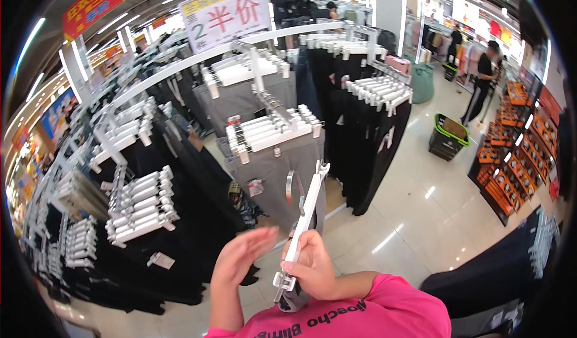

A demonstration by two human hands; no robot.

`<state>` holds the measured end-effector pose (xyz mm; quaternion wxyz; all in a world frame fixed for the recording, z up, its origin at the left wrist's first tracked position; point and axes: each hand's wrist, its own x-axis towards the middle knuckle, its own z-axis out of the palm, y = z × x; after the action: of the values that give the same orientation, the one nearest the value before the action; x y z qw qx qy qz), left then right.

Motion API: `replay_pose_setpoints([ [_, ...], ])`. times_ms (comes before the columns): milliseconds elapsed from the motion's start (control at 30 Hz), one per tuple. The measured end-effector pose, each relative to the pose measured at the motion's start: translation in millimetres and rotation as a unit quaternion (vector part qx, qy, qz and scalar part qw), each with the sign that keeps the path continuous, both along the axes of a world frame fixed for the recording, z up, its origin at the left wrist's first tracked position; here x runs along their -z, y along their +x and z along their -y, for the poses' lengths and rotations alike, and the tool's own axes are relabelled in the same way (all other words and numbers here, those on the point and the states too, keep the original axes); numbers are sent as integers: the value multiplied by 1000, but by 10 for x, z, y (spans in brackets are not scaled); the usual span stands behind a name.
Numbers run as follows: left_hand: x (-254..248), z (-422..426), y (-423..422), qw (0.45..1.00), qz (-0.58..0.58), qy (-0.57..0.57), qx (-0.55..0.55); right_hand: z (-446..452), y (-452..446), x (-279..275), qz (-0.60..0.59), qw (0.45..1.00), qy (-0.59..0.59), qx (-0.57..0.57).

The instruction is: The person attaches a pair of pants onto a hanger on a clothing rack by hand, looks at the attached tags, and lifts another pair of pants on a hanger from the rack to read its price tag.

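Fingers wrapped round a white clip hanger [308,210], my right hand [312,264] holds it upright near my chest. The hanger's metal hook points left, and grey cloth [294,299] hangs at its lower clip. My left hand [245,255] is just left of the hanger, its fingers stretched out and slightly blurred, with nothing in it. Beyond the hands, grey trousers [273,169] hang from a row of white hangers [273,135] on a rack arm.
Black trousers [360,151] hang to the right and more on the left. A green-rimmed basket [448,138] stands on the tiled floor. One person [485,73] stands beside an orange display [511,151]. A sale sign [225,16] tops the curved rack.
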<state>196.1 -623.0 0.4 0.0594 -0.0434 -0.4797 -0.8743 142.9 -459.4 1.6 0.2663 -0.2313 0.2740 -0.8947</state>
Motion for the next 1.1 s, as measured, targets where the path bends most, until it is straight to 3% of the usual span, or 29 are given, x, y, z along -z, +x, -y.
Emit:
replay_pose_setpoints([
  [67,-47,8,199,993,-1,-89,71,47,10,114,-2,999,19,41],
  [133,-157,-83,255,960,20,-270,70,103,-16,197,-40,996,17,72],
  [167,-110,-99,248,960,17,-268,83,122,-36,240,-44,996,16,78],
  [267,-22,-145,164,975,71,-212,18,233,-110,269,-88,989,11,120],
  [333,-40,-187,34,893,37,-433,-120,329,-224,371,-126,979,16,156],
  [400,-55,-172,-135,891,11,-426,-158,390,-393,445,-202,962,21,181],
  [467,-6,-47,-304,888,6,-418,-190,411,-592,397,-186,973,-24,137],
  [600,-39,200,-613,927,21,-328,-180,372,-1101,466,-254,962,16,94],
  [700,11,493,-829,937,46,-320,-133,296,-1537,480,-296,951,87,-6],
  [800,114,735,-1052,936,52,-329,-118,291,-1999,534,-385,909,158,-26],
  [900,263,872,-1255,957,94,-261,-88,385,-2319,614,-417,902,98,-56],
  [1100,462,995,-1485,963,106,-238,-72,352,-2660,722,-373,905,127,-158],
])
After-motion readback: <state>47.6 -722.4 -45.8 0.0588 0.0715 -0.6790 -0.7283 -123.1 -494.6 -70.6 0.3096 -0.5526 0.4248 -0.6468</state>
